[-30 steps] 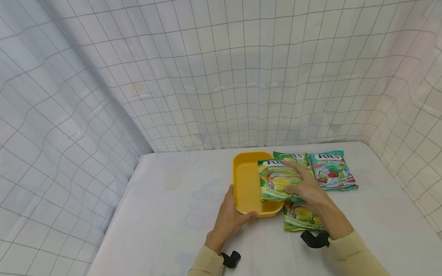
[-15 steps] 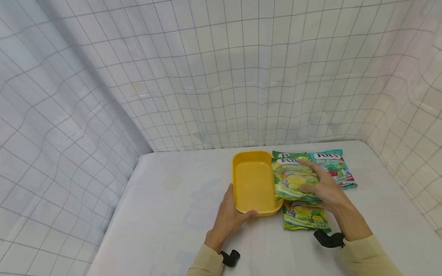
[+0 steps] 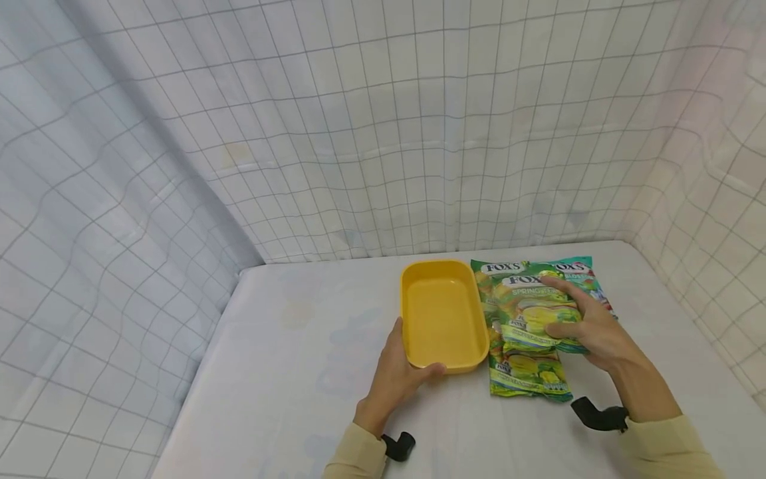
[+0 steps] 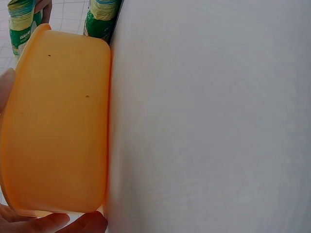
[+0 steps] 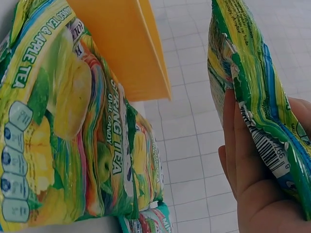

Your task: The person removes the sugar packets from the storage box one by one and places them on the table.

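Observation:
My left hand (image 3: 391,379) holds the yellow plastic tray (image 3: 443,319) at its near left corner. The thumb lies along the near rim and the fingers along the left side; in the left wrist view, fingertips (image 4: 87,223) touch the orange-looking wall. To the right, my right hand (image 3: 598,329) grips a green Fox's Spring Tea candy bag (image 3: 532,316) between thumb and fingers. In the right wrist view that bag (image 5: 257,82) is seen edge-on, raised above the others. Below it lie green candy bags (image 3: 529,379), partly covered, beside the tray.
A teal Fox's candy bag (image 3: 589,273) lies at the back right, mostly hidden by the held bag and my right hand. The white-covered table (image 3: 299,379) extends left and in front. White grid-patterned curtains (image 3: 359,166) stand behind and at both sides.
My right hand has carried the green candy bag rightward, from over the tray's right edge to above the other bags. The left hand stays on the tray.

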Available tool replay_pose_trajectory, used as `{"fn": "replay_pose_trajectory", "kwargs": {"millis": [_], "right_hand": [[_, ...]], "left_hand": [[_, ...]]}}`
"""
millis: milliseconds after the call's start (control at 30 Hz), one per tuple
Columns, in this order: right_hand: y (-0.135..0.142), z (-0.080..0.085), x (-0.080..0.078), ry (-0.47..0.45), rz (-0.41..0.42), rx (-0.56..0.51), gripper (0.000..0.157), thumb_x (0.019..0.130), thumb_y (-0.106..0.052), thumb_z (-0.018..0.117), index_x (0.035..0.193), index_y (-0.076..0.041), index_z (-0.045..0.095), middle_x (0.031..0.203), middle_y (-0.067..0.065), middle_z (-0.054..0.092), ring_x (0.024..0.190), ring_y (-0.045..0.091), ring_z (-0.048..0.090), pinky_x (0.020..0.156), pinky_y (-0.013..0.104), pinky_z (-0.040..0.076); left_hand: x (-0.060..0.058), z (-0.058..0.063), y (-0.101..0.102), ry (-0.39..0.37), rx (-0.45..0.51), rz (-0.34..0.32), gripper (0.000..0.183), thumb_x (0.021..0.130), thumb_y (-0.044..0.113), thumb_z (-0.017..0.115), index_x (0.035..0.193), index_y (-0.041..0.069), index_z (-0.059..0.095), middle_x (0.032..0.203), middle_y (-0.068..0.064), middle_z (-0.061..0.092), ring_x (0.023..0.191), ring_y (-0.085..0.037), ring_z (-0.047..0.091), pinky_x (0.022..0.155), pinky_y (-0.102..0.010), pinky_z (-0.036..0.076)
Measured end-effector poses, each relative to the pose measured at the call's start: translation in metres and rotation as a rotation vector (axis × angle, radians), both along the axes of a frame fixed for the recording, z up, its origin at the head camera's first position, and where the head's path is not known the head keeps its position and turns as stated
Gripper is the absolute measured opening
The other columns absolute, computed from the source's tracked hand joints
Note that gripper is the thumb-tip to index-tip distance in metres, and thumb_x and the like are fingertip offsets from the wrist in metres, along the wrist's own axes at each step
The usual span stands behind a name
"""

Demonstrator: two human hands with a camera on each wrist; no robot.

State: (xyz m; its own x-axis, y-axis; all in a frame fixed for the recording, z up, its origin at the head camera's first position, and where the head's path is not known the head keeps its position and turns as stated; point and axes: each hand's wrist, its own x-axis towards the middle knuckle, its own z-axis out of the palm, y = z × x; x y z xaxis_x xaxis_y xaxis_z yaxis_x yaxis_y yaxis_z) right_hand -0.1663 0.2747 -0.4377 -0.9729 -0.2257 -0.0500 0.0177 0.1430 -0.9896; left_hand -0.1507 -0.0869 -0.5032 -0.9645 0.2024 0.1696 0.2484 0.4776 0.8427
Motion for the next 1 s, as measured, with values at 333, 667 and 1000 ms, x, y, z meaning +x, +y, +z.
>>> {"fn": "replay_pose_trajectory", "kwargs": {"millis": [333, 667, 1000], "right_hand": [[0.019, -0.004, 0.007, -0.053, -0.035, -0.105, 0.090, 0.089, 0.009, 0.071, 0.161, -0.023, 0.029, 0.139, 0.015, 0.038, 0.103, 0.014, 0.061, 0.080, 0.029, 0.057], [0.037, -0.005, 0.015, -0.084, -0.094, -0.047, 0.093, 0.087, 0.006, 0.075, 0.161, -0.028, 0.030, 0.130, 0.014, 0.040, 0.098, 0.016, 0.060, 0.078, 0.029, 0.057], [0.058, -0.014, 0.023, -0.092, -0.071, -0.037, 0.093, 0.089, 0.009, 0.070, 0.162, -0.030, 0.028, 0.129, 0.014, 0.041, 0.099, 0.017, 0.060, 0.078, 0.030, 0.057]], "left_hand": [[0.000, -0.001, 0.001, -0.031, -0.010, 0.019, 0.123, 0.071, 0.043, 0.094, 0.160, 0.002, 0.020, 0.151, -0.017, 0.043, 0.127, -0.028, 0.050, 0.110, -0.049, 0.039], [0.000, -0.001, 0.000, -0.021, -0.005, 0.010, 0.121, 0.071, 0.045, 0.093, 0.159, 0.005, 0.021, 0.146, -0.013, 0.047, 0.121, -0.023, 0.052, 0.107, -0.048, 0.042], [-0.003, -0.001, 0.000, 0.007, 0.011, -0.010, 0.116, 0.070, 0.049, 0.093, 0.156, 0.007, 0.028, 0.137, -0.008, 0.052, 0.112, -0.017, 0.053, 0.102, -0.045, 0.046]]}}
